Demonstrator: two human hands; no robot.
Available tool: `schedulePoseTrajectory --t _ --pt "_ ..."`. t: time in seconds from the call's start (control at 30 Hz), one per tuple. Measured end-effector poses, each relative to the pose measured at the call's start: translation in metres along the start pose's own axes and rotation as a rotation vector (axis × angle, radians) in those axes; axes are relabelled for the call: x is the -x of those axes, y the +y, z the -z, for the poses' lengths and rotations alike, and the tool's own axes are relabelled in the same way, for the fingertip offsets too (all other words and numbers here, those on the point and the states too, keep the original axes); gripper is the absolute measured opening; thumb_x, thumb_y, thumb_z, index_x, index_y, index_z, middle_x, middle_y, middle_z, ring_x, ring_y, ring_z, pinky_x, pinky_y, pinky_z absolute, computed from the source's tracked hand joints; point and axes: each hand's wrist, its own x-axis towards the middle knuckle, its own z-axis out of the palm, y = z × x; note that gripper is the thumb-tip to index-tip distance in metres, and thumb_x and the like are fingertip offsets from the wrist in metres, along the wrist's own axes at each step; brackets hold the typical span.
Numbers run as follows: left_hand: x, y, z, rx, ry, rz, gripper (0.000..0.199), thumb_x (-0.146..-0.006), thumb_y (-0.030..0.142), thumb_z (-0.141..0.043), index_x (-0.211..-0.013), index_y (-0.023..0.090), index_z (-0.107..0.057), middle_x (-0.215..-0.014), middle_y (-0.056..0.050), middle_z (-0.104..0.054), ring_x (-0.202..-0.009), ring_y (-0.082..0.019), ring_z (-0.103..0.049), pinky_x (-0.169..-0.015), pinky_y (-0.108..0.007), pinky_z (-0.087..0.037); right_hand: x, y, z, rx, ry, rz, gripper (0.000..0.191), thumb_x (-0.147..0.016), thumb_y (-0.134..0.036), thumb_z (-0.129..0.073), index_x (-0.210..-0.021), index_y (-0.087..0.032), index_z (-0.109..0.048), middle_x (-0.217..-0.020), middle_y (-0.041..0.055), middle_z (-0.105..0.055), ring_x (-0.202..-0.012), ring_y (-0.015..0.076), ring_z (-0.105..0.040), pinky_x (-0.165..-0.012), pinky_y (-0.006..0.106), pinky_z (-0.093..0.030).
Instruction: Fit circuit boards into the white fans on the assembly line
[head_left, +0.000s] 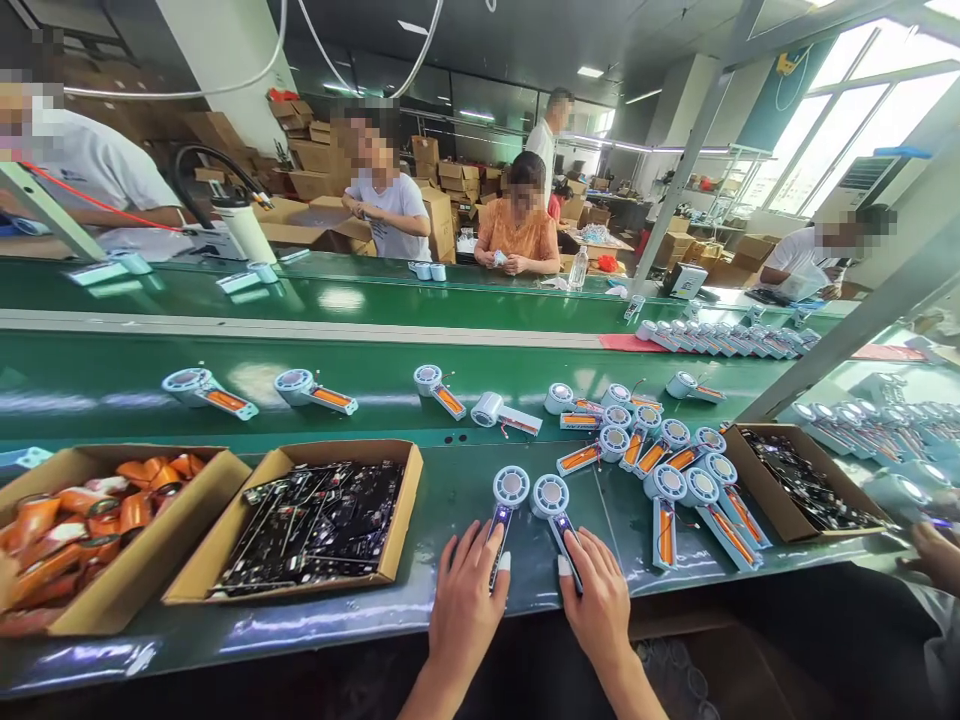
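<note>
Side by side on the green bench lie two small handheld fans with round light-blue heads, a left fan and a right fan. My left hand is closed around the handle of the left one, thumb on its right side. Around the other handle my right hand is closed the same way. Both thumbs wear white finger covers. A dark circuit board with a small light shows in each handle near the head. To the right is a cluster of fans with orange batteries in open handles.
A cardboard box of circuit boards stands left of my hands, with a box of orange-wrapped parts beyond it. Another board box is at right. More fans lie on the green conveyor. A co-worker's hand shows at far right.
</note>
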Motion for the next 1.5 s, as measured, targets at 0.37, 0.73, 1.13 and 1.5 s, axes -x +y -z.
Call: schedulePoseTrajectory --t 0.37,0.73,1.13,1.5 --pt "0.001 0.01 -0.007 0.015 0.04 0.039 0.041 -0.091 0.013 -0.048 -0.131 0.02 -0.055 -0.121 -0.01 -0.074 -0.12 -0.033 -0.064 -0.101 -0.055 -0.046 -0.001 -0.002 0.004 -0.038 -0.023 -0.033 0.041 -0.095 -0.016 -0.047 -0.134 -0.021 -0.059 -0.115 0.0096 -0.072 -0.11 0.0285 -0.068 -0.087 0.046 -0.061" --pt "0.0 0.012 -0.005 0.01 0.049 0.061 0.041 -0.093 0.015 -0.047 -0.132 0.021 -0.055 -0.121 -0.01 -0.073 -0.121 -0.031 -0.063 -0.103 -0.054 -0.046 -0.002 -0.001 0.005 -0.041 -0.048 -0.038 0.041 -0.096 -0.017 -0.047 -0.135 -0.023 -0.058 -0.117 0.0112 -0.072 -0.111 0.0297 -0.068 -0.085 0.048 -0.062" --pt "-0.001 0.015 -0.002 0.016 0.0 0.08 0.044 -0.092 0.011 -0.047 -0.134 0.02 -0.052 -0.124 -0.01 -0.072 -0.124 -0.032 -0.061 -0.105 -0.057 -0.045 0.0 0.0 0.002 -0.038 -0.078 -0.03 0.038 -0.097 -0.02 -0.048 -0.134 -0.019 -0.056 -0.119 0.0135 -0.07 -0.113 0.0304 -0.066 -0.087 0.049 -0.06" --pt "-0.006 0.02 0.015 0.372 -0.159 0.155 0.039 -0.099 0.032 -0.044 -0.137 0.024 -0.052 -0.139 -0.013 -0.062 -0.134 -0.032 -0.053 -0.11 -0.064 -0.036 -0.023 -0.031 0.026 -0.041 -0.334 -0.178 0.062 -0.091 -0.035 -0.06 -0.148 -0.021 -0.042 -0.138 0.0165 -0.058 -0.121 0.0334 -0.061 -0.094 0.046 -0.056"
